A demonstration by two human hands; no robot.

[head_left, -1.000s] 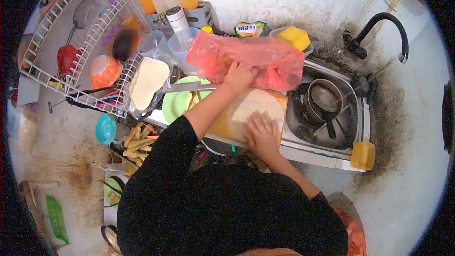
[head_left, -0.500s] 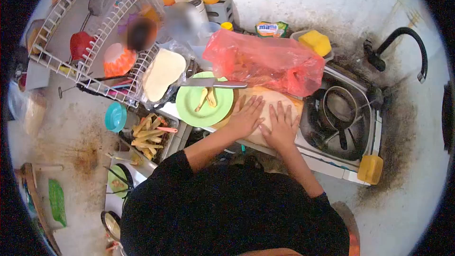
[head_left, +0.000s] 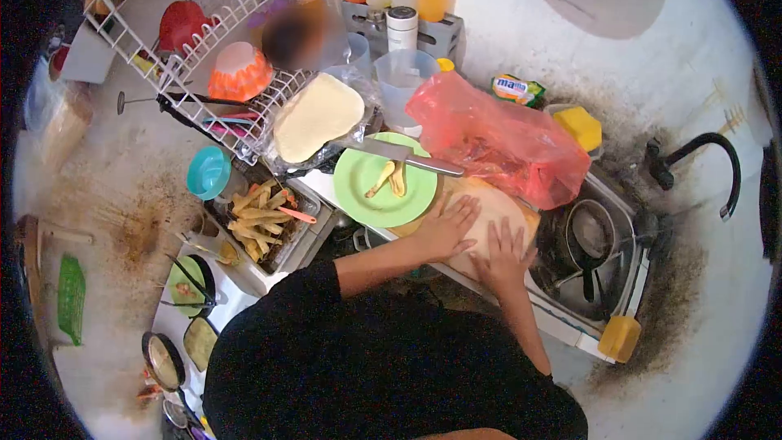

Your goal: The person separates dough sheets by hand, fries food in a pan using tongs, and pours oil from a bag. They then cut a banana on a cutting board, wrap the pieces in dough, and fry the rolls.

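My left hand (head_left: 448, 232) lies flat with its fingers spread on a thin, pale, round wrapper sheet (head_left: 490, 210). Beside it, my right hand (head_left: 505, 262) also presses flat on the sheet, fingers apart. Under the sheet is a wooden board (head_left: 531, 220), mostly covered. To the left of my hands, a light green plate (head_left: 354, 179) holds peeled banana pieces (head_left: 397, 180). A knife (head_left: 437, 166) rests across the plate's far rim. A stack of pale wrapper sheets (head_left: 319, 120) sits on clear plastic beyond the plate.
A red plastic bag (head_left: 505, 143) lies behind the board. On the right is a sink (head_left: 627, 265) with a pan (head_left: 588, 232) and a black faucet (head_left: 705, 137). Rolled snacks (head_left: 259, 220) fill a tray at left, below a white dish rack (head_left: 183, 65).
The camera view has turned and shifted, so the counter appears tilted and more of the left side shows. Both hands stay flat on the wrapper sheet.
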